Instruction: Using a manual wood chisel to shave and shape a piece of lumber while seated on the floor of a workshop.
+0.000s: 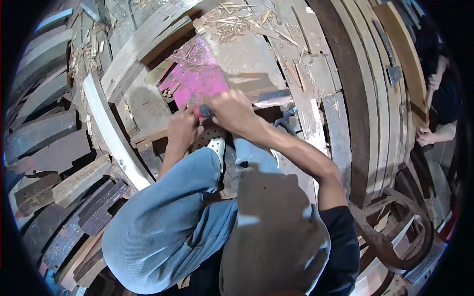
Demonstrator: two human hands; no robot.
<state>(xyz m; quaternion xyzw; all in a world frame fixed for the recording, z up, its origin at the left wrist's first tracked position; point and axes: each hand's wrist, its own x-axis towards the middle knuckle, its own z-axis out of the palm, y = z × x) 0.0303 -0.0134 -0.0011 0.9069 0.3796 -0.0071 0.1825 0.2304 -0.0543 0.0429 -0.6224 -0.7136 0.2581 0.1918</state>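
My left hand gripped a red-and-black handle; my right hand curled beside it, contents hidden. Positioning seemed underway, probably requiring steadiness next.

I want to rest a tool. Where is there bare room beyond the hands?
Likely best: the grey board beyond the right hand, bordered by the pink panel leftward and wood shavings farther out. Crowded: the panel's littered far end, curved planks at left.

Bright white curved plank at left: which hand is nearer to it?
Left. The left hand is to the right of the plank, apart from it; the right hand is farther to the right, beyond the left hand.
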